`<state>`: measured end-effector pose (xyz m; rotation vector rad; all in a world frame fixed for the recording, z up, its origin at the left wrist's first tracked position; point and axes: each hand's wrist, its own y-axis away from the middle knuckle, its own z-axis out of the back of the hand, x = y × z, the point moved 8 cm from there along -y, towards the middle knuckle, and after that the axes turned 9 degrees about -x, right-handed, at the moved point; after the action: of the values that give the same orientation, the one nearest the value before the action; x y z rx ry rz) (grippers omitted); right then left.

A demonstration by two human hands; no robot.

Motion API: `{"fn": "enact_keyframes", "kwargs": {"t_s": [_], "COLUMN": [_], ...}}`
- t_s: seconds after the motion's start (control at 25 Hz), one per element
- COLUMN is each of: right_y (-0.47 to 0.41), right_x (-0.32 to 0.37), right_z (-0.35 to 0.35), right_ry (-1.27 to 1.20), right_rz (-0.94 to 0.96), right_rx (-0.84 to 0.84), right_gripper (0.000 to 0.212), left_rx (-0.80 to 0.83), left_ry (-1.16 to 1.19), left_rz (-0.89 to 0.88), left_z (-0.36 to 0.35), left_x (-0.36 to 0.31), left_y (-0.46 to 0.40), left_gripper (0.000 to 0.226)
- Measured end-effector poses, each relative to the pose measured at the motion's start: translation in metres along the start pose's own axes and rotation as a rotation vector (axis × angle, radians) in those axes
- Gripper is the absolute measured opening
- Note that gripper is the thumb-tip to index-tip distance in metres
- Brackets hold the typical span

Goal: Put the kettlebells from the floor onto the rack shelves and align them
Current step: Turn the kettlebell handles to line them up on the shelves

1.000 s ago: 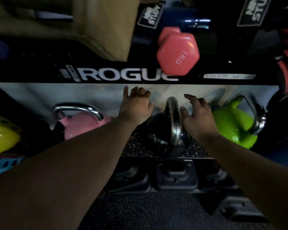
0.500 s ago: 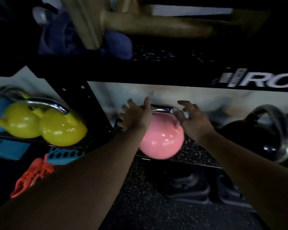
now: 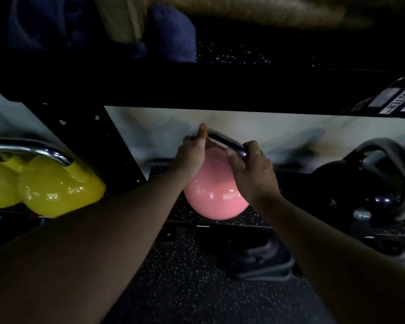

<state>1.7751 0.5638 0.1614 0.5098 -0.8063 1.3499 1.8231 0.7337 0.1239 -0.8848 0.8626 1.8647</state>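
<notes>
A pink kettlebell (image 3: 216, 192) sits on the speckled rack shelf (image 3: 290, 190), near its front edge, chrome handle (image 3: 225, 142) up. Both hands now grip that handle: the left hand (image 3: 192, 155) closed on its left end, the right hand (image 3: 253, 171) with fingers (image 3: 235, 161) clenched over its right end. Half a second ago the hands were only hovering open beside it, so the aligning of this bell looks to be starting. To the right on the same shelf stands a black kettlebell (image 3: 360, 188); left, in the next bay, yellow kettlebells (image 3: 56, 185).

head view, looking down, close to rack shelf (image 3: 220, 222)
</notes>
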Motion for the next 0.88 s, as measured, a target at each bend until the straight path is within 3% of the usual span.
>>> {"fn": "enact_keyframes", "kwargs": {"t_s": [0.08, 0.24, 0.48, 0.6, 0.88], "right_y": [0.007, 0.008, 0.028, 0.035, 0.035], "right_x": [-0.006, -0.011, 0.009, 0.009, 0.020], "right_z": [-0.003, -0.002, -0.025, -0.031, -0.051], "right_ry": [-0.155, -0.498, -0.524, -0.576, -0.740], "right_rz": [-0.119, -0.323, -0.292, -0.317, -0.375], "right_rx": [0.049, 0.066, 0.066, 0.114, 0.115], "right_gripper": [0.032, 0.035, 0.042, 0.044, 0.047], "left_rx": [0.071, 0.029, 0.151, 0.240, 0.184], "left_ry": [0.035, 0.226, 0.170, 0.268, 0.287], "left_rz": [-0.072, -0.150, -0.187, -0.077, -0.053], "left_z": [-0.004, -0.016, -0.017, -0.030, -0.032], "left_x": [-0.006, -0.005, -0.006, -0.004, -0.009], "left_y": [0.000, 0.018, -0.011, -0.010, -0.028], "left_gripper": [0.073, 0.046, 0.060, 0.072, 0.063]}}
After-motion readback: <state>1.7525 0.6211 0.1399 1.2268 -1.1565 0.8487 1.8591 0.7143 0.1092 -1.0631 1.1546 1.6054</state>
